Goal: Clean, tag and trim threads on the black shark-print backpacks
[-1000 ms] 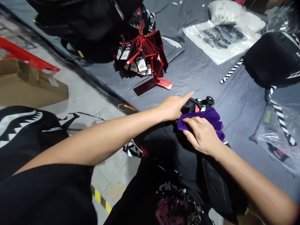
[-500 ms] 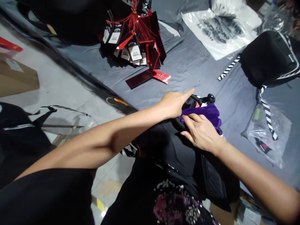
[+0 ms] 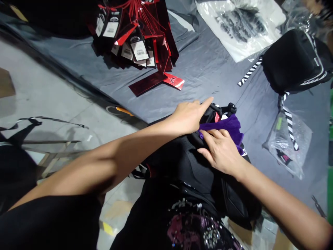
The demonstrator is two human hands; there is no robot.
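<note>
A black backpack (image 3: pixel 169 156) lies across my lap, leaning against the table's edge. At its top, my left hand (image 3: pixel 191 116) is closed on the backpack's edge, with the index finger stretched out; the exact grip is hidden. Just right of it, my right hand (image 3: pixel 221 149) has its fingers curled on a purple cloth (image 3: pixel 232 130), pressing it against the backpack's top. The cloth is bunched over the backpack, and its end under my fingers is hidden. Beyond the cloth shows a black strap with a buckle (image 3: pixel 231 108).
A bundle of hang tags (image 3: pixel 137 45) on red cords lies on the grey-covered table (image 3: pixel 208 74). To the right are a white plastic bag (image 3: pixel 241 27), a small black bag (image 3: pixel 288 62) with striped straps and a clear plastic bag (image 3: pixel 291 139). Cardboard (image 3: pixel 5 83) stands on the floor.
The view has shifted, so the tags and bags on the table appear farther left. Both hands keep nearly the same places on the backpack and the purple cloth.
</note>
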